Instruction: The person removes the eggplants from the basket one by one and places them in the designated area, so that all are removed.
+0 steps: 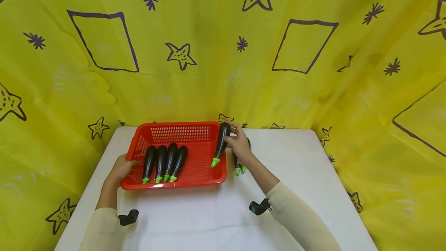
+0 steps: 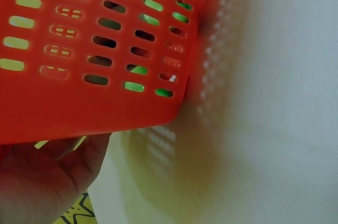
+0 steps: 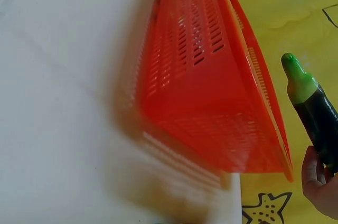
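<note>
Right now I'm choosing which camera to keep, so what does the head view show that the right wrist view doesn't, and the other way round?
Only the head view shows the four eggplants lying side by side in the basket, two more eggplants on the white table partly hidden behind the right hand, and the left hand holding the basket's left edge.

Only the right wrist view shows the basket's outer side wall close up.

Both show the red basket, the eggplant gripped by the right hand, the table and the yellow patterned cloth.
</note>
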`<move>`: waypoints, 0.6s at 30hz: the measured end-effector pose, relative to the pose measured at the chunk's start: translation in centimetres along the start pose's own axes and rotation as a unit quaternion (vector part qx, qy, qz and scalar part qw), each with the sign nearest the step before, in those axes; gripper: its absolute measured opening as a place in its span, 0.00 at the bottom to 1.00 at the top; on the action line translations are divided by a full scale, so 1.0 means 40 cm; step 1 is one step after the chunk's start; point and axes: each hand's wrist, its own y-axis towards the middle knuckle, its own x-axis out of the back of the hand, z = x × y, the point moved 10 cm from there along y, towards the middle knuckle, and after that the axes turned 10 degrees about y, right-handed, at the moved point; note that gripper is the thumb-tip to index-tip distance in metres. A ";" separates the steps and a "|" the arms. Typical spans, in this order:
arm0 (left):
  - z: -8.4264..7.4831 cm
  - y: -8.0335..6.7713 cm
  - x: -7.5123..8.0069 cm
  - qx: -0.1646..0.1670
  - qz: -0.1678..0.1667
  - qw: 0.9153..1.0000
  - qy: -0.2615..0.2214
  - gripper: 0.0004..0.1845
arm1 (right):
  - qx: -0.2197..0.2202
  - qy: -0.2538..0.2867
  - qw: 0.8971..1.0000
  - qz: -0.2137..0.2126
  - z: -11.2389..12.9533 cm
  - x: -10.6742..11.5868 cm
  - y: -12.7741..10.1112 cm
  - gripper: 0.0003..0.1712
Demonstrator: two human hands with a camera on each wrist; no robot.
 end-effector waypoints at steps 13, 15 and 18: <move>0.003 0.002 -0.001 0.004 -0.004 1.000 0.002 0.24 | -0.010 -0.006 0.999 -0.051 -0.044 0.135 0.008 0.37; 0.003 0.002 -0.001 0.006 -0.003 1.000 0.001 0.25 | -0.019 0.001 0.998 -0.062 -0.052 0.157 0.008 0.37; 0.005 0.002 -0.002 0.010 0.000 1.000 -0.001 0.25 | -0.029 0.004 0.997 -0.072 -0.064 0.187 0.009 0.37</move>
